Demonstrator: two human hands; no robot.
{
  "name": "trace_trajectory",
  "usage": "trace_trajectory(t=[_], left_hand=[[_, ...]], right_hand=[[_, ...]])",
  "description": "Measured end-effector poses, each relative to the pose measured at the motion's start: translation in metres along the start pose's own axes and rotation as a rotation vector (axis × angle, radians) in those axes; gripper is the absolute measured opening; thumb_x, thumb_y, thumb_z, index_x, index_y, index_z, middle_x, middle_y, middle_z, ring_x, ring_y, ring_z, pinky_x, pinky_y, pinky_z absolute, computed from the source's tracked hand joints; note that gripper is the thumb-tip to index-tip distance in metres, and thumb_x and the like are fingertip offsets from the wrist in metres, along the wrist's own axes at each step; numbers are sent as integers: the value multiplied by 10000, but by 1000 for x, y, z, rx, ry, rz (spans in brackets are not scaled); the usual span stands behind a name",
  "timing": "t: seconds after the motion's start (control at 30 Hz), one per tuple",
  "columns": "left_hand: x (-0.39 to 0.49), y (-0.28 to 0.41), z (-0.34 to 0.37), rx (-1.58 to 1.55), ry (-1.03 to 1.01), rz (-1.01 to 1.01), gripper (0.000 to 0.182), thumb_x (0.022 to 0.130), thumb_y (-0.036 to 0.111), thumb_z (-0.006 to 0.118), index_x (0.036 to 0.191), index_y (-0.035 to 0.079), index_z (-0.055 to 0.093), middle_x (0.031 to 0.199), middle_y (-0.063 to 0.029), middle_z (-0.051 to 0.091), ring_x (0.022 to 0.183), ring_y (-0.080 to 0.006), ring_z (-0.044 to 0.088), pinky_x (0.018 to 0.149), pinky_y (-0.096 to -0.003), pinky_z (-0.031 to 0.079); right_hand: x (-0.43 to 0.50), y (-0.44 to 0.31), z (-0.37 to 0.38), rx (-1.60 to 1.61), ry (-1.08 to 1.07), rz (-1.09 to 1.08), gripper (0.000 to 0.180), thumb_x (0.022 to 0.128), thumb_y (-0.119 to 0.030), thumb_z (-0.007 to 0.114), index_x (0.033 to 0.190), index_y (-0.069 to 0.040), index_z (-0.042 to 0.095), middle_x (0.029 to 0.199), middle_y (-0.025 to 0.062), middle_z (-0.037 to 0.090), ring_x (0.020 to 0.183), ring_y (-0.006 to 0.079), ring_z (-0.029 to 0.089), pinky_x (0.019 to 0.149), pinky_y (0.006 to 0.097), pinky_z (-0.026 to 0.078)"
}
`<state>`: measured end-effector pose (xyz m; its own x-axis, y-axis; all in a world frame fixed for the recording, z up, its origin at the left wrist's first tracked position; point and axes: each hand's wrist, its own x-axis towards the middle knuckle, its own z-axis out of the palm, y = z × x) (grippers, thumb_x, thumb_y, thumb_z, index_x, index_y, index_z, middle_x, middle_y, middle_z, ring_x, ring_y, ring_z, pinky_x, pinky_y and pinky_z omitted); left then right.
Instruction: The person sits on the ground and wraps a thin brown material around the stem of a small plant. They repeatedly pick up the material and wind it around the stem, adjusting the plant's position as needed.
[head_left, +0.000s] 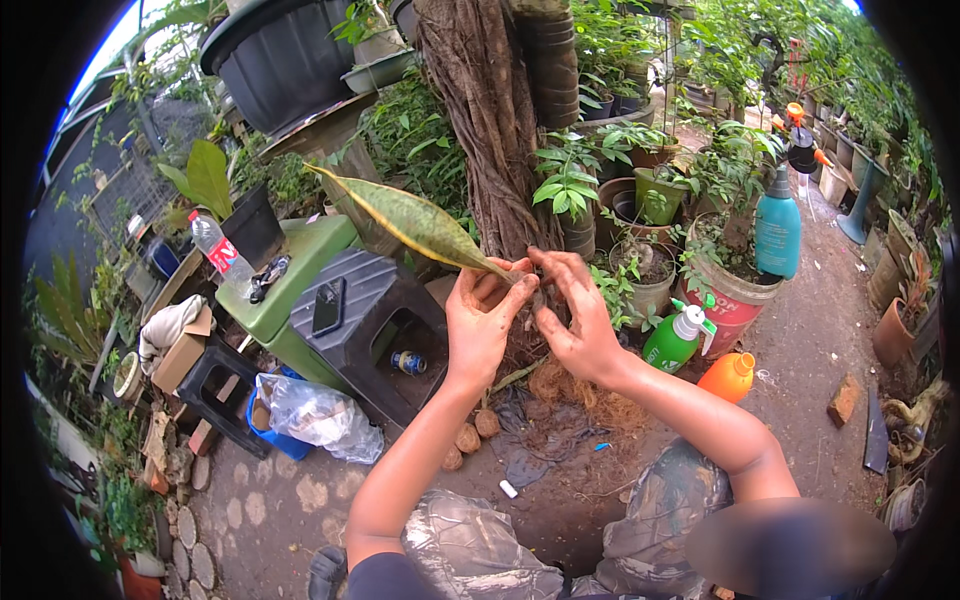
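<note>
Pinched between the thumb and fingers of my left hand (484, 319) is the base of a snake plant leaf (409, 225), green with yellow edges. The leaf points up and to the left. My right hand (581, 322) is raised close beside the base, slightly blurred, its soil-stained thumb and fingers apart. Something dark, perhaps roots or soil, shows between the two hands; I cannot tell whether my right fingers touch it. Below them, brown coconut fibre (574, 386) and a torn black plastic sheet (521, 435) lie on the soil, near several round brown balls (469, 439).
A phone (328, 307) lies on a dark plastic stool (367, 281) at the left, with a drink can (409, 363) beneath. A plastic bottle (225, 259) stands on a green box. Green (667, 345) and orange (726, 379) bottles stand right, by a potted plant (724, 300). A thick trunk (487, 112) rises ahead.
</note>
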<state>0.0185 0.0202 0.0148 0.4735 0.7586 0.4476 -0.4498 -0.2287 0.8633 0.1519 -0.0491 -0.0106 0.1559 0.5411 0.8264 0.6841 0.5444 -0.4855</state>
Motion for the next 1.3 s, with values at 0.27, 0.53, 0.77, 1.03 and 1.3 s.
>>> trace_trajectory(t=[0.27,0.53,0.77,1.03,1.3], left_hand=[[1,6,-8,49,-45,-65,355,977,89,660,1299,-19,557,1258,-130,623,1075,-156,639,902,-314,575],[-3,7,1,-201,-92,-88,314,1032,88,568,1334,11,535,1283,-92,610,1141,-167,624,971,-321,536],[-12,10,14,-298,-123,-74,354,1063,121,499,1395,16,441,1373,-146,552,1271,-219,552,1071,-395,484],[-18,10,19,-295,-135,-80,347,1077,157,462,1392,17,421,1402,-199,527,1344,-316,509,1117,-470,446],[-22,12,20,-311,-150,-88,353,1075,162,470,1399,25,434,1396,-184,538,1314,-290,536,1081,-456,477]], right_hand=[[6,-1,-2,-2,22,-36,411,841,8,731,1239,32,631,1119,174,620,966,309,652,847,373,536],[11,-9,-8,-7,142,-90,498,804,38,766,1283,10,636,1150,146,635,1000,229,662,854,327,574],[9,-8,-11,61,232,-214,465,738,80,784,1187,16,681,1143,147,663,1008,281,675,857,347,570],[7,8,-15,-86,269,-471,471,702,52,798,1160,-7,704,1090,120,689,942,297,677,789,375,566],[9,5,-23,-216,247,-613,423,707,50,783,1122,1,723,1072,104,690,920,282,684,772,372,587]])
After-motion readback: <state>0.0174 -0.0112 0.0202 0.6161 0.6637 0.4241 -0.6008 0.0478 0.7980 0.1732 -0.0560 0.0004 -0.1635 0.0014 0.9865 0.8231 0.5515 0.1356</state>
